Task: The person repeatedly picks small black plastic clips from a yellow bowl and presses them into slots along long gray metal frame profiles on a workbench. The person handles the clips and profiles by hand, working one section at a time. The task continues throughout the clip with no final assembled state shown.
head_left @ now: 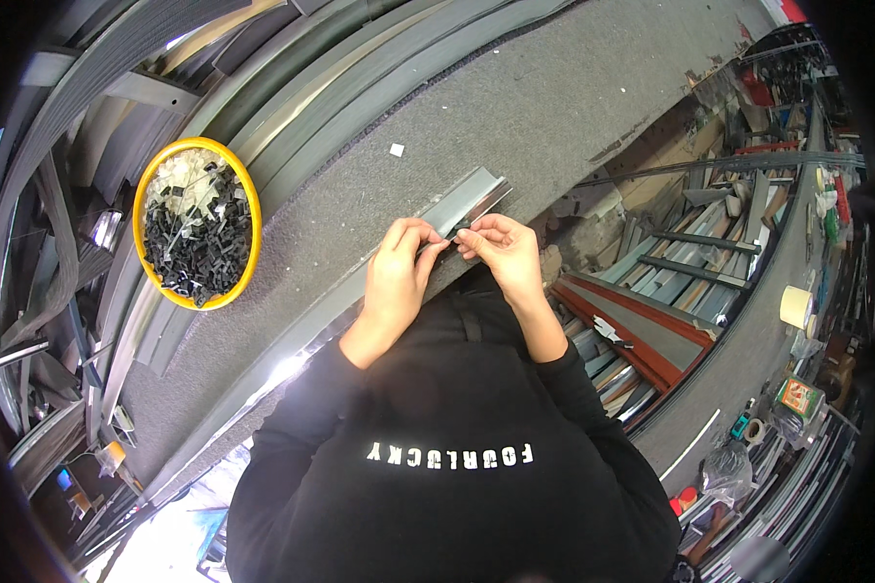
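Observation:
A long grey metal profile [465,197] lies along the near edge of the grey carpeted bench, its channelled end pointing to the far right. My left hand [397,277] is closed at the profile, thumb and fingertips pinched at its near edge. Close beside it, my right hand [508,260] pinches a small black piece [456,236] against the profile. Fingers cover most of that piece, so its shape is unclear. To the left stands a yellow-rimmed basket [258,233] filled with many small black plastic pieces [196,253] and some whitish translucent ones [182,180].
A small white square [397,150] lies on the bench [515,102]. Long dark strips [331,102] are stacked beyond it. At right are a reddish-brown frame [671,374], racked profiles [666,219], a tape roll [796,306] and a clear plastic bag [727,473].

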The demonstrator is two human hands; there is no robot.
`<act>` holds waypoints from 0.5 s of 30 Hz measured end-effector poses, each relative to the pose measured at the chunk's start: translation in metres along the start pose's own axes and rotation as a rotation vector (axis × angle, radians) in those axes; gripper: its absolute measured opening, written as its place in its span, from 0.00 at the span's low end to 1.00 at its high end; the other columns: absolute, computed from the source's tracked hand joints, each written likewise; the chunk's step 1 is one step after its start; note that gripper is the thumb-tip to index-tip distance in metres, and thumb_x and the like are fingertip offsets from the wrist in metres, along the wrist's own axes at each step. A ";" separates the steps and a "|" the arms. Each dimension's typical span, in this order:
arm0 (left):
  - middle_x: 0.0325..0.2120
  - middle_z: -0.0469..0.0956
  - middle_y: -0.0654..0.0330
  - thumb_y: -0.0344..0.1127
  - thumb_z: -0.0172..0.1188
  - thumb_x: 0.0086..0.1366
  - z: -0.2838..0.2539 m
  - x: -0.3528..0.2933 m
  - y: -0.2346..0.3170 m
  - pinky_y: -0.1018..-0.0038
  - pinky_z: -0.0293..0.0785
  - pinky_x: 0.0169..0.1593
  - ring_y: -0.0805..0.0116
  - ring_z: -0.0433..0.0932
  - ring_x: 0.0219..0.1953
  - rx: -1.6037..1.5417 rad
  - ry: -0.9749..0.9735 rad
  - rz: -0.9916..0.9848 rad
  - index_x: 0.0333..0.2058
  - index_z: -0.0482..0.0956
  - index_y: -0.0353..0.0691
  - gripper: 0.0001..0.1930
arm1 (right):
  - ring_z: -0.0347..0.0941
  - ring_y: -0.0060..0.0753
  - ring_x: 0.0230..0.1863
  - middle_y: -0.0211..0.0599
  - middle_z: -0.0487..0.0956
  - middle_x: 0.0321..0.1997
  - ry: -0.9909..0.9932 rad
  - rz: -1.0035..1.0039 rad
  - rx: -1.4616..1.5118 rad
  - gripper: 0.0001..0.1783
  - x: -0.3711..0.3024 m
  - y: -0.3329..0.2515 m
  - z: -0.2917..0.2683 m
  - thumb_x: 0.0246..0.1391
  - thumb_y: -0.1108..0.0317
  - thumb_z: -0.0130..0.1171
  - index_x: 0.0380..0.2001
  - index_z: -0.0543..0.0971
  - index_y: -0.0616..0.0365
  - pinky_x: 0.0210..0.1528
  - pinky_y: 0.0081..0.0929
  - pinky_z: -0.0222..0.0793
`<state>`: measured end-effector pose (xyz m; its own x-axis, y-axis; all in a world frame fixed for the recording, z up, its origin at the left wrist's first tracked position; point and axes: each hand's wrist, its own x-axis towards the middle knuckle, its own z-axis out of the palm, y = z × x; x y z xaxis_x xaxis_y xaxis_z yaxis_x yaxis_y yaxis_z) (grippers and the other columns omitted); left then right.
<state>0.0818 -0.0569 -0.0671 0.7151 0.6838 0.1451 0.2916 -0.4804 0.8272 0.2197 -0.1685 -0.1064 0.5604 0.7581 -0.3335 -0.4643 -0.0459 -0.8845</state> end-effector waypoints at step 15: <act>0.24 0.81 0.63 0.39 0.74 0.55 -0.013 0.037 0.001 0.77 0.67 0.27 0.77 0.73 0.22 -0.121 -0.350 -0.202 0.34 0.89 0.41 0.10 | 0.81 0.28 0.36 0.41 0.83 0.37 0.021 0.142 0.296 0.10 -0.014 0.002 -0.003 0.60 0.71 0.65 0.40 0.79 0.67 0.42 0.24 0.79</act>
<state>0.0997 -0.0248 -0.0541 0.8299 0.5197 -0.2029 0.3865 -0.2733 0.8809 0.2131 -0.1812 -0.1047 0.4881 0.7443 -0.4559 -0.7163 0.0431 -0.6964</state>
